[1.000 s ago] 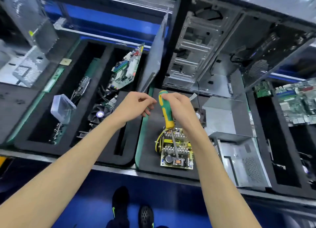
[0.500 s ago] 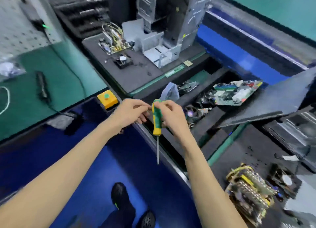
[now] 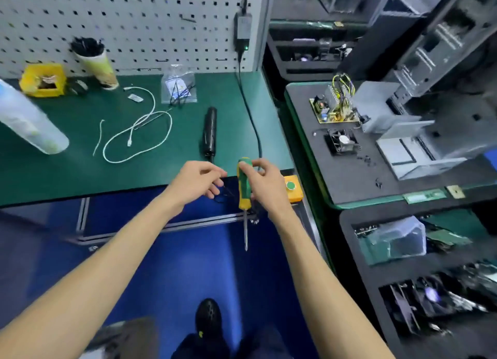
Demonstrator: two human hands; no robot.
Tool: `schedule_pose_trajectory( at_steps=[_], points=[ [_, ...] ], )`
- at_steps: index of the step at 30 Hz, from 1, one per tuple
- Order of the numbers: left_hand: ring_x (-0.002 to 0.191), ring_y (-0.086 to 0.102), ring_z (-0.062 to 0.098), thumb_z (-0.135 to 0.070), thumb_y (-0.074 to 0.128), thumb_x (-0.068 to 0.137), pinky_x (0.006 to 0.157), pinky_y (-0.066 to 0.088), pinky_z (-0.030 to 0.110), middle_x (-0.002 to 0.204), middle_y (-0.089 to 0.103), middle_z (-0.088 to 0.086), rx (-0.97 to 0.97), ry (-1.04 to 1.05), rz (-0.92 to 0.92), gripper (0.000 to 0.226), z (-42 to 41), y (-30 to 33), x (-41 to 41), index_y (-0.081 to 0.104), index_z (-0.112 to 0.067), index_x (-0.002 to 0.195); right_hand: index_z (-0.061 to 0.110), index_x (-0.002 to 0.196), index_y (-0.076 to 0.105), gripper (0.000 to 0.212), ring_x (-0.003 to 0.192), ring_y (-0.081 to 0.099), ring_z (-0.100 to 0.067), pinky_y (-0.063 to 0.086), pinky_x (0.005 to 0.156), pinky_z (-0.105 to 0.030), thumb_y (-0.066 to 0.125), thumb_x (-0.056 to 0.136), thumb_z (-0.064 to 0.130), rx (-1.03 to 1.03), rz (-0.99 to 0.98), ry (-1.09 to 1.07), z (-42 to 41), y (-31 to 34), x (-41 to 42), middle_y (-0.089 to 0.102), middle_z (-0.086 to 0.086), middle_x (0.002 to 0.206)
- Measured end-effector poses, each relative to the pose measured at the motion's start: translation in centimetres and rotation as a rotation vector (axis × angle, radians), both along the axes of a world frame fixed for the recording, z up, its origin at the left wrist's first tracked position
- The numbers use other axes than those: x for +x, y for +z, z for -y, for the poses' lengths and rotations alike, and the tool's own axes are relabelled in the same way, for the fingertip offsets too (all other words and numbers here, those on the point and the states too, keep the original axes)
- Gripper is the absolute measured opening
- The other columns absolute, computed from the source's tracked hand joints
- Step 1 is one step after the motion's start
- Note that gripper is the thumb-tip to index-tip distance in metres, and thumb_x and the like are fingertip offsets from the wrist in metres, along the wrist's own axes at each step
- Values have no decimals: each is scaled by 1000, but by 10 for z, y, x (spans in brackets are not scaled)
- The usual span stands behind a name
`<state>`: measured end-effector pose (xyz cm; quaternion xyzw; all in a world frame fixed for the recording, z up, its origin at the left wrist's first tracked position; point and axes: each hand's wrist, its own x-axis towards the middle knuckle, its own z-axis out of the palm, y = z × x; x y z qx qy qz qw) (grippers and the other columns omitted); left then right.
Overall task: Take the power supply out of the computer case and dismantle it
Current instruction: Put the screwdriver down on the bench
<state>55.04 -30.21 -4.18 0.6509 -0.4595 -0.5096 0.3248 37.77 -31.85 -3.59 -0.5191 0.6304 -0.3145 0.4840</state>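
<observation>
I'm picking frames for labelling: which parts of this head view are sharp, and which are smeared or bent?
Head view: the screwdriver and both hands are fairly crisp; the clear bottle at the left edge and the bins lower right are smeared; the wide lens bows the pegboard and splays the forearms; lighting is even, with no strong glare.

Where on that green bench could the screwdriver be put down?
The green mat lies bare along its near edge, below the white cable, and between the black tool and the power cord. The back, by the pegboard, is crowded.
</observation>
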Motion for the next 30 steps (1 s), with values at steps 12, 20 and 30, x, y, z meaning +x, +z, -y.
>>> schedule_pose_trajectory(
  at_steps=[12,20,30],
  points=[
    [63,63,14,-7,53,99,57,54,21,89,71,12,106,330,131,19,65,-45,120,71,-12,95,19,107,62,29,95,66,-26,53,83,-38,64,96,46,28,-190,298,131,-73,128,66,2,94],
    [65,60,20,-3,50,100,56,50,22,91,68,17,223,489,161,20,102,-72,144,70,0,103,10,119,68,38,109,62,-34,46,87,-36,64,97,41,-54,-432,490,195,-125,186,69,-15,114],
    [66,65,17,-6,52,98,61,54,24,87,72,9,258,440,189,21,122,-81,165,72,-11,97,11,127,60,36,113,63,-40,47,92,-40,60,99,34,-17,-541,633,213,-132,201,62,-15,126]
  ],
)
